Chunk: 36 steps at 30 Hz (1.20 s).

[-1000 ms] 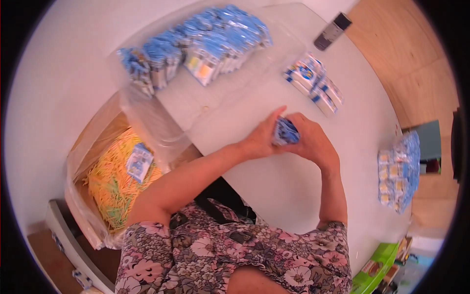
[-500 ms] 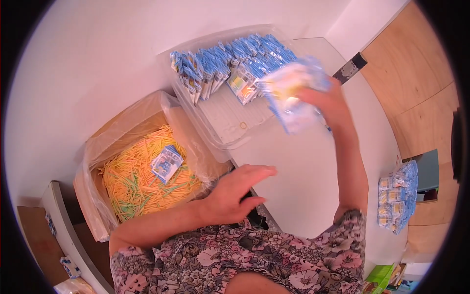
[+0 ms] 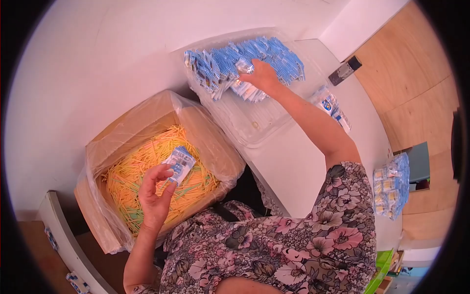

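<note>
Hands split: left hand (image 3: 155, 196) over the box (image 3: 98, 147), right hand (image 3: 262, 77) stretched out to the tray (image 3: 254, 125) on the table (image 3: 303, 161).

Left fingers pinch a small blue-and-white packet (image 3: 179, 163) by its lower edge, thumb against fingertips, packet held just above the yellow sticks (image 3: 147, 181) that fill the lined box. Box sits left of the table, below its edge.

Right hand lies palm-down on the pile (image 3: 245, 61) of blue packets at the far end of the clear tray, fingers curled loosely into the pile. Cannot tell whether they pinch one packet or just press on the heap. Near end of the tray holds nothing but its own plastic.

Elsewhere: two loose packets (image 3: 333, 108) on the table right of the tray, a dark small device (image 3: 345, 71) beyond them, a bagged stack (image 3: 391, 188) at the table's right edge.

Step, as I judge it: a filled packet being set on the pile while the left already holds the next one at the box. Next move likely calls for the right hand back toward the box, to meet the left-hand packet, and a small count of sticks picked from the box.
</note>
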Each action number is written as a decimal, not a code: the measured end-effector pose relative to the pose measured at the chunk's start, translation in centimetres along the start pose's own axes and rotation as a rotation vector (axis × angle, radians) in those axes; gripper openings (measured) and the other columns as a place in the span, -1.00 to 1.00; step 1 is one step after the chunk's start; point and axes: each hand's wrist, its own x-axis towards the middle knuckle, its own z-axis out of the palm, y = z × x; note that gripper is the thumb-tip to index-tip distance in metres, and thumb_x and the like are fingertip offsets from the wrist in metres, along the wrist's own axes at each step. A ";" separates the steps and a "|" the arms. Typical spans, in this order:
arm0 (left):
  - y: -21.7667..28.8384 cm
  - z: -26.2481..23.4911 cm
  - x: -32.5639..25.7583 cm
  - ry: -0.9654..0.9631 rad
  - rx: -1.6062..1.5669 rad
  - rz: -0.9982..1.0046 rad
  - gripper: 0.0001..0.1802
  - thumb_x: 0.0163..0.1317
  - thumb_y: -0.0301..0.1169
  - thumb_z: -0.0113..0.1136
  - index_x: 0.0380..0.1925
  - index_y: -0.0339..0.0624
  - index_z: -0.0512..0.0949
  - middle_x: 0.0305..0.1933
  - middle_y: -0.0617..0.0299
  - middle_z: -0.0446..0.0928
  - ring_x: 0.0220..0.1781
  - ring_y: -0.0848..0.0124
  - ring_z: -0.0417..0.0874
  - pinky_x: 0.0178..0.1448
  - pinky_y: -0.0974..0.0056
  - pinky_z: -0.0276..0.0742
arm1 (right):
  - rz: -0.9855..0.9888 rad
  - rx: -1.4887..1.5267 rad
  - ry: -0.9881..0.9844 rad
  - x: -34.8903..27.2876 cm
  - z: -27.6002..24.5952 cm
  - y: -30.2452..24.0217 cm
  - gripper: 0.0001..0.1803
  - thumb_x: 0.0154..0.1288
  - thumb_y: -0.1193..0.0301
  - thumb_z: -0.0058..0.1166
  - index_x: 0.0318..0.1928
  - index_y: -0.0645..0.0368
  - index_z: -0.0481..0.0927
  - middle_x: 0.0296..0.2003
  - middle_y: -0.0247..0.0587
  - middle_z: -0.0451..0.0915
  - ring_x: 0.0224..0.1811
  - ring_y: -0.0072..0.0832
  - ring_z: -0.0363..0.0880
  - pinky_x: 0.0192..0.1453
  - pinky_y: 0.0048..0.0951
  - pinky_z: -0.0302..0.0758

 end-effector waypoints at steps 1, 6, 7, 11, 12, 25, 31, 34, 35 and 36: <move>-0.6 -0.3 0.0 0.001 -0.014 -0.045 -0.50 -0.01 -0.75 0.18 0.00 -0.24 0.44 -0.03 0.20 0.50 -0.08 0.44 0.54 0.06 0.33 0.45 | -0.042 -0.070 -0.038 0.3 0.2 -0.2 -0.33 -0.16 0.02 0.34 -0.19 0.34 0.51 -0.21 0.04 0.53 -0.13 -0.15 0.52 -0.12 -0.18 0.46; -2.8 -0.8 -0.3 0.001 0.069 -0.085 -0.55 0.03 -0.74 0.16 -0.03 -0.24 0.45 -0.06 0.24 0.50 -0.10 0.48 0.54 0.06 0.36 0.45 | -0.060 -0.328 -0.093 -0.6 1.2 -0.9 -0.24 -0.09 -0.09 0.29 -0.06 0.27 0.45 -0.05 -0.06 0.44 0.04 -0.13 0.38 -0.01 -0.02 0.36; -3.6 -1.1 -0.8 -0.004 0.076 -0.095 -0.55 0.03 -0.74 0.17 -0.03 -0.23 0.46 -0.08 0.25 0.50 -0.11 0.48 0.54 0.03 0.37 0.46 | -0.038 -0.402 -0.124 -0.7 1.2 -1.6 -0.22 -0.08 -0.12 0.27 -0.03 0.25 0.43 -0.01 -0.08 0.41 0.09 -0.14 0.33 0.04 0.02 0.31; -4.3 -2.2 -1.3 0.018 0.151 -0.111 -0.61 -0.03 -0.71 0.25 -0.13 -0.22 0.53 -0.19 0.24 0.50 -0.23 0.47 0.55 -0.14 0.36 0.51 | 0.027 -0.421 -0.236 -0.9 0.6 -2.8 -0.16 -0.01 -0.18 0.17 0.07 0.25 0.38 0.05 -0.07 0.38 0.17 -0.17 0.26 0.13 0.06 0.21; -4.7 -2.3 -0.9 0.023 0.159 -0.120 -0.61 -0.03 -0.71 0.25 -0.13 -0.22 0.53 -0.19 0.24 0.50 -0.23 0.47 0.55 -0.14 0.36 0.51 | -0.062 -0.475 -0.074 -0.8 2.3 -0.9 -0.12 -0.02 -0.20 0.18 0.13 0.22 0.33 0.09 -0.08 0.36 0.22 -0.19 0.22 0.17 0.06 0.18; -8.9 2.1 5.0 -0.186 1.083 -0.150 -0.41 -0.28 -0.20 0.52 -0.18 -0.11 0.53 -0.24 0.11 0.59 -0.11 0.15 0.56 -0.02 0.10 0.41 | -0.155 -0.268 0.077 -1.3 -2.1 2.0 -0.02 0.04 -0.16 0.17 0.35 0.11 0.14 0.36 -0.05 0.11 0.42 -0.16 0.02 0.40 -0.06 0.04; -12.6 1.3 4.5 -0.113 0.854 -0.330 -0.52 -0.25 -0.29 0.50 -0.25 -0.11 0.54 -0.41 0.18 0.61 -0.28 0.24 0.62 -0.17 0.17 0.47 | -0.437 0.178 0.335 -9.0 -9.6 -7.3 -0.39 0.16 0.18 0.20 0.18 0.17 0.39 0.30 -0.08 0.24 0.29 -0.24 0.26 0.31 -0.25 0.24; -12.9 1.1 4.2 -0.060 0.736 -0.273 -0.62 -0.21 -0.35 0.47 -0.32 -0.13 0.58 -0.43 0.16 0.62 -0.38 0.28 0.64 -0.28 0.22 0.50 | -0.555 0.332 0.337 -13.5 -10.3 -11.6 -0.50 0.07 0.43 0.25 0.08 0.16 0.49 0.14 -0.16 0.45 0.15 -0.33 0.43 0.15 -0.35 0.39; -12.6 1.2 4.4 -0.038 0.692 -0.220 -0.68 -0.18 -0.38 0.46 -0.35 -0.15 0.61 -0.42 0.15 0.63 -0.41 0.29 0.65 -0.33 0.24 0.51 | -0.589 0.421 0.308 -14.9 -9.9 -12.4 -0.53 0.04 0.51 0.26 0.03 0.16 0.53 0.06 -0.16 0.52 0.09 -0.35 0.49 0.08 -0.37 0.44; -12.6 1.1 4.5 -0.036 0.693 -0.221 -0.68 -0.18 -0.38 0.46 -0.35 -0.15 0.61 -0.42 0.15 0.63 -0.41 0.29 0.65 -0.33 0.24 0.51 | -0.584 0.445 0.200 -16.5 -9.0 -13.6 -0.59 0.03 0.53 0.26 -0.04 0.17 0.56 -0.03 -0.16 0.56 0.00 -0.32 0.53 0.00 -0.37 0.47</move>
